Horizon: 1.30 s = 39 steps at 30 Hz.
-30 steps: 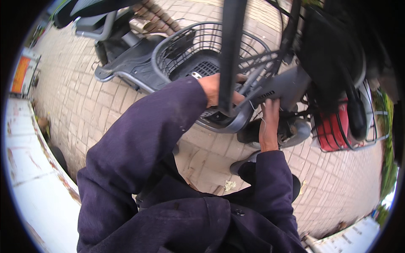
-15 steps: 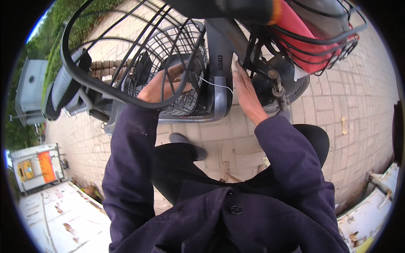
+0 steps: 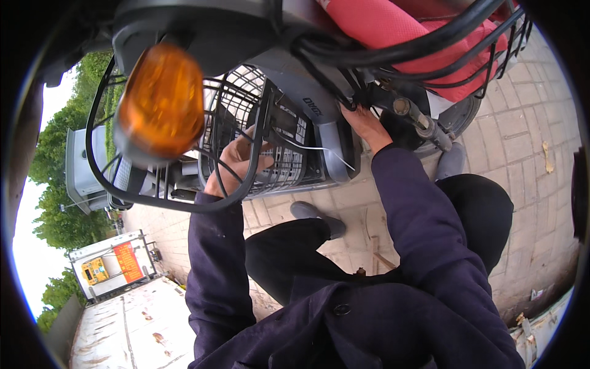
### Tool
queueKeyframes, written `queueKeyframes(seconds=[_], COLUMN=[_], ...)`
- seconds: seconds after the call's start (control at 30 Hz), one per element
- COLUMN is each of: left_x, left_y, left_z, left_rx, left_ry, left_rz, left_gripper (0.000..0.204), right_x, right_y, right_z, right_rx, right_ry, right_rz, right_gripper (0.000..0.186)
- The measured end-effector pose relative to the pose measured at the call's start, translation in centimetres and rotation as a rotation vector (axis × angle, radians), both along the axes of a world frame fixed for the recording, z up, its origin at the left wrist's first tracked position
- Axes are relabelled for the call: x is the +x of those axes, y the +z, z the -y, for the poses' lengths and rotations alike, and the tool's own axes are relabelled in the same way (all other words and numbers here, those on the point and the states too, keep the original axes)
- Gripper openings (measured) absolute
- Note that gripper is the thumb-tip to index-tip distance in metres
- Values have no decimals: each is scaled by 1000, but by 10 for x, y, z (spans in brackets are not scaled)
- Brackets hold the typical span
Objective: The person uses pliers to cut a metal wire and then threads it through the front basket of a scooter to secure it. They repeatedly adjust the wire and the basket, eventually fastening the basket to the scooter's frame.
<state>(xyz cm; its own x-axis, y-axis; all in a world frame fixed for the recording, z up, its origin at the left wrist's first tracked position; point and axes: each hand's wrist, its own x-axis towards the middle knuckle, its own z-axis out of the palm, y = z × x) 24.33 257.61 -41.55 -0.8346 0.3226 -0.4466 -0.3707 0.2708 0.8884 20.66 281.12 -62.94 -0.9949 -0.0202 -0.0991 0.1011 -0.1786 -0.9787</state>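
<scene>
In front of me stands a grey electric scooter [image 3: 335, 154] with a black wire basket [image 3: 230, 200]. My left hand [image 3: 236, 165] reaches in among the basket's wires, its thumb and fingers apart and nothing visible in them. From the basket's inner side a thin white strip [image 3: 307, 146], like a cable tie, runs out across the scooter's body. My right hand [image 3: 369, 128] is at the far side of the grey column, close to dark cables [image 3: 356, 92]. Its fingertips are hidden there, so whether they grip anything does not show.
An orange turn-signal lamp [image 3: 161, 101] looms large above the basket. At the upper right, a second wire basket [image 3: 424, 77] holds a red cloth-like item [image 3: 375, 27]. Metal axle parts [image 3: 424, 123] stick out below it. Paving surrounds my feet; a white, rust-marked surface [image 3: 132, 323] lies at lower left.
My view has shifted, bringing the orange lamp into sight. The right hand's fingers, stretched along the column before, now disappear behind it. My left hand stays inside the basket wires.
</scene>
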Motion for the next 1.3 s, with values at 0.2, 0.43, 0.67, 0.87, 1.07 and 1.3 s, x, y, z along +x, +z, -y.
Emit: queueKeyframes(seconds=[0.2, 0.43, 0.67, 0.87, 1.07, 1.3], left_x=[0, -3, -2, 5, -3, 4], left_y=[5, 9, 4, 11, -7, -3], left_z=[-10, -13, -12, -12, -5, -7], left_rx=[-43, -18, -49, -79, -48, 108], left_ry=[23, -5, -44, -18, -62, -51], left_rz=[34, 62, -21, -60, -68, -38], left_gripper=[61, 70, 68, 69, 71, 76], right_x=[-4, -19, -65, -87, -82, -61], right_y=[16, -11, -68, -72, -67, -64], right_z=[8, 19, 25, 9, 9, -6], right_rx=[-65, 423, 900, 753, 699, 724], right_ry=[4, -281, -565, -387, -229, -154], right_rz=[114, -273, -642, -589, -550, -503], right_gripper=[55, 43, 40, 40, 40, 41])
